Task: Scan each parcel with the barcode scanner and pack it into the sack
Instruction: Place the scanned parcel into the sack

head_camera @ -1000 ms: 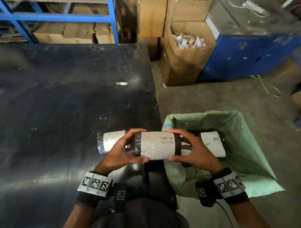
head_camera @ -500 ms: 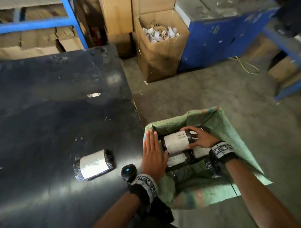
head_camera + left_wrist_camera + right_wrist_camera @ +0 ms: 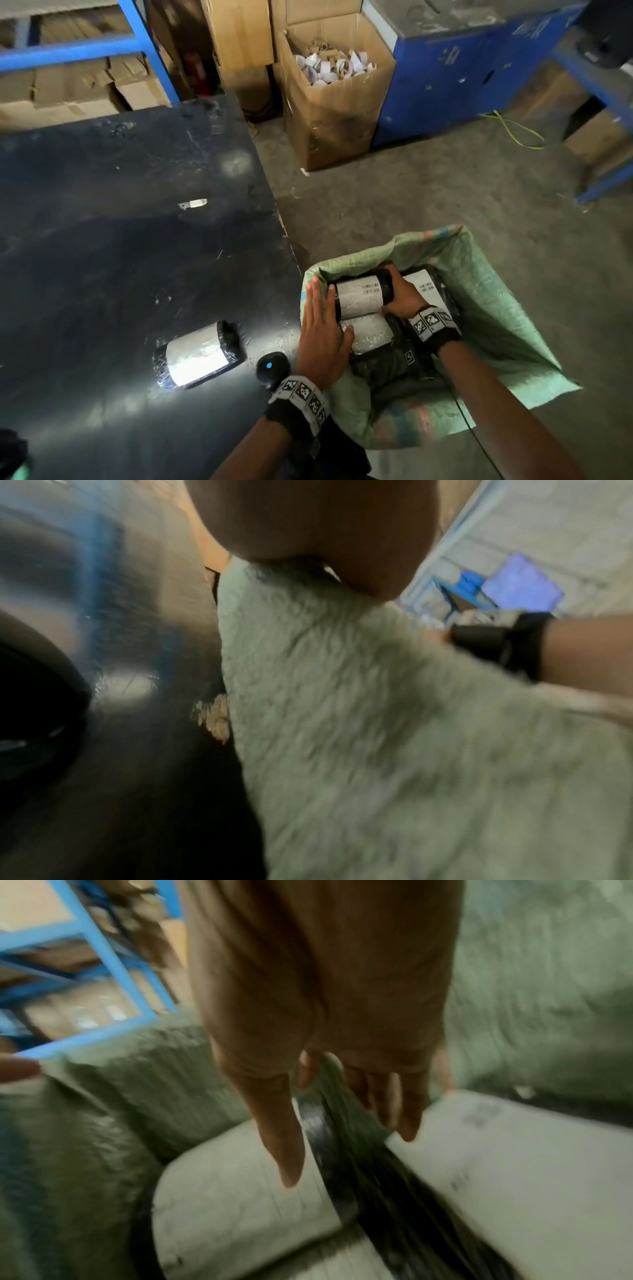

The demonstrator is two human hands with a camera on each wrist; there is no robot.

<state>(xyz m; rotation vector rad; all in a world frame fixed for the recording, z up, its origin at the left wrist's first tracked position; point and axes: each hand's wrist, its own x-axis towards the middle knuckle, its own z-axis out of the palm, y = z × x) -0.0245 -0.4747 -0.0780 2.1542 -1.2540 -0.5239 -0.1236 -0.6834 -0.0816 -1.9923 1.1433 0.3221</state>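
Observation:
A green woven sack [image 3: 486,308] stands open on the floor at the table's right edge. My right hand [image 3: 399,294] grips the black right end of a white-labelled parcel [image 3: 359,296] that lies on top of two other parcels [image 3: 424,284] [image 3: 371,334] inside the sack. In the right wrist view my thumb and fingers [image 3: 404,1118] straddle that black end of the parcel [image 3: 240,1191]. My left hand [image 3: 322,308] is flat, its fingers straight against the sack's left rim and the parcel's left end. One more parcel [image 3: 198,354] lies on the black table [image 3: 102,222]. The black scanner [image 3: 272,368] with a blue light sits beside my left wrist.
An open cardboard box [image 3: 329,102] of paper scraps stands on the floor behind the sack, next to a blue cabinet [image 3: 445,78]. Blue shelving [image 3: 85,51] with cartons is behind the table. A small metal piece [image 3: 193,204] lies mid-table. A yellow cable [image 3: 517,132] lies on the floor.
Both hands carried the parcel from over the table's edge into the sack. The left hand let go and went flat against the sack's rim; the right hand still grips the parcel.

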